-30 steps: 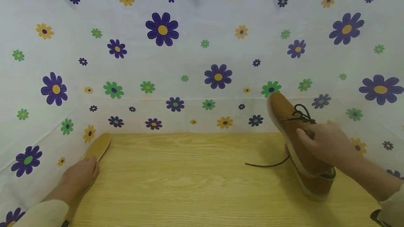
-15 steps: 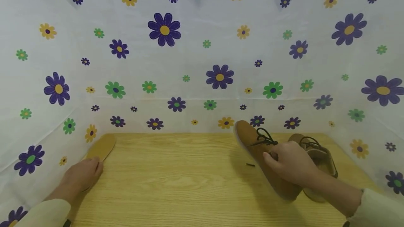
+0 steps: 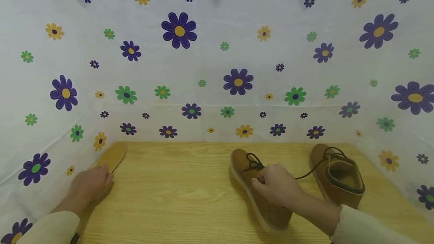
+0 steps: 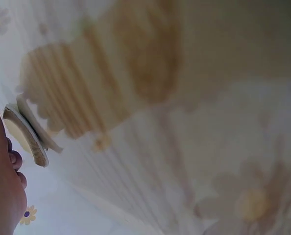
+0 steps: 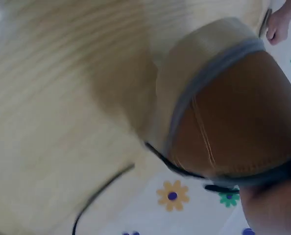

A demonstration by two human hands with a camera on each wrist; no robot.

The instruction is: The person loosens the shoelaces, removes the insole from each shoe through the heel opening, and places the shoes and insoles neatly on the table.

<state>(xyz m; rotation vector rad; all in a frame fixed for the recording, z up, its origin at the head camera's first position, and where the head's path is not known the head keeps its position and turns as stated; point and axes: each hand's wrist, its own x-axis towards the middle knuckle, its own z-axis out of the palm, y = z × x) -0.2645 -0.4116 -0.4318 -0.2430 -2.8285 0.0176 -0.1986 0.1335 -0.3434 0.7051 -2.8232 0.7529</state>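
Note:
My right hand [image 3: 278, 186] grips a brown lace-up shoe [image 3: 238, 161] by its ankle opening, thumb on the near side. In the right wrist view, the heel [image 5: 233, 112] and pale sole show over the wooden surface. At the left, my left hand [image 3: 89, 184] holds a tan insole [image 3: 116, 155] by its middle, near the flowered side sheet. The left wrist view shows two thin curved layers [image 4: 28, 134] past my fingers. A matching brown shoe [image 3: 318, 165] stands upright to the right of the held one, its opening facing me.
A dark lace [image 3: 313, 170] trails from the standing shoe toward my right hand. White sheeting with printed flowers [image 3: 179, 30] rises behind the light wood tabletop [image 3: 183, 195] and along both sides.
My right hand has carried the shoe left and down from above the other shoe, which is now uncovered. The left hand stays at the left with the insole.

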